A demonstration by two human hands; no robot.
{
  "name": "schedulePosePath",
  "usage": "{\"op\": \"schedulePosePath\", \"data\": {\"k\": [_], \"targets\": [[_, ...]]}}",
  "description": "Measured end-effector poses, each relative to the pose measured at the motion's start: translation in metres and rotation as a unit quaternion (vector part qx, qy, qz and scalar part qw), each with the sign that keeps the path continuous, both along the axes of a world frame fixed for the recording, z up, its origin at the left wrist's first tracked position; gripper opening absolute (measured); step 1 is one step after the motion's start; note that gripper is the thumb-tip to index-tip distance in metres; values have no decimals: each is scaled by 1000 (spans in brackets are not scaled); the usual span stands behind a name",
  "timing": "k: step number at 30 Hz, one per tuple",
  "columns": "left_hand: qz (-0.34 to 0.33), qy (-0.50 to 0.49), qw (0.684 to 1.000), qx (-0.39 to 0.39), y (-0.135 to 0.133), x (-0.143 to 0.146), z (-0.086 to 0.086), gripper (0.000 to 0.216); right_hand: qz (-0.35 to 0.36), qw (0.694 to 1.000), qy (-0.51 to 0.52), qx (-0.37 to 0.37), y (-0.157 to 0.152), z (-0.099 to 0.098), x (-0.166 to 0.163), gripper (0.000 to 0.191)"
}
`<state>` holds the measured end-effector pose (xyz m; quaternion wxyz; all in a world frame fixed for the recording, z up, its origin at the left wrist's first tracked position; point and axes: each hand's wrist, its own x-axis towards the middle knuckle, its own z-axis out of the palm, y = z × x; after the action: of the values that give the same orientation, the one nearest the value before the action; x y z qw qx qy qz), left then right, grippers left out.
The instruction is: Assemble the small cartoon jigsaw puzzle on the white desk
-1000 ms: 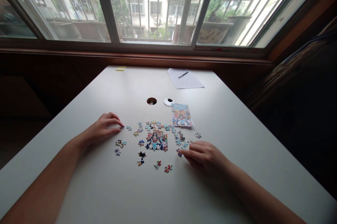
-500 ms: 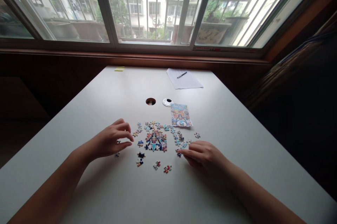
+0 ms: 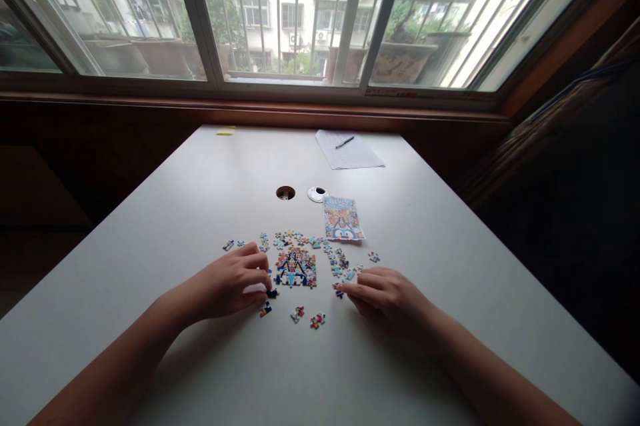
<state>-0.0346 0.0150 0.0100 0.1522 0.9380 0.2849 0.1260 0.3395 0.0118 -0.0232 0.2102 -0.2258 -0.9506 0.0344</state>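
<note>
A partly joined jigsaw puzzle (image 3: 296, 268) lies flat in the middle, with loose puzzle pieces around its left, top and right sides. My left hand (image 3: 233, 281) is just left of it, thumb and forefinger closing on a dark puzzle piece (image 3: 272, 293). Below that hand's fingertips sits another loose piece (image 3: 265, 309). On the right, my right hand (image 3: 385, 294) rests on the table with fingers pinched at a small dark puzzle piece (image 3: 338, 290), partly covered by the fingertips. Two colourful pieces, one of them a red one (image 3: 317, 321), lie nearer to me.
A picture card (image 3: 344, 218) of the puzzle lies behind the pieces. Beyond it are a round hole (image 3: 285, 193) in the white table (image 3: 150, 226), its cover (image 3: 317, 195), and paper sheets (image 3: 345, 158) with a pen (image 3: 345, 142). Yellow sticky notes (image 3: 226, 131) lie near the window.
My left hand has moved right and slightly down, from beside the loose pieces to the dark piece. Pieces it hid at the upper left now show. My right hand has stayed in place.
</note>
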Motion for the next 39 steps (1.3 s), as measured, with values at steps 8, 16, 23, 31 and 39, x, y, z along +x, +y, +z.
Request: {"op": "schedulePosePath", "data": {"k": [8, 16, 23, 31, 39], "targets": [[-1, -28, 999, 36, -2, 12, -12, 8, 3, 1000, 5, 4, -1, 1, -3, 23], [2, -26, 997, 76, -1, 22, -15, 10, 9, 1000, 1, 2, -4, 0, -6, 25], [12, -14, 996, 90, -3, 28, -18, 10, 11, 1000, -1, 10, -4, 3, -9, 24], [11, -16, 994, 104, -3, 31, -18, 10, 11, 1000, -1, 11, -4, 1, -9, 25], [8, -22, 994, 102, -4, 31, -17, 11, 13, 1000, -2, 10, -4, 1, -10, 24]]}}
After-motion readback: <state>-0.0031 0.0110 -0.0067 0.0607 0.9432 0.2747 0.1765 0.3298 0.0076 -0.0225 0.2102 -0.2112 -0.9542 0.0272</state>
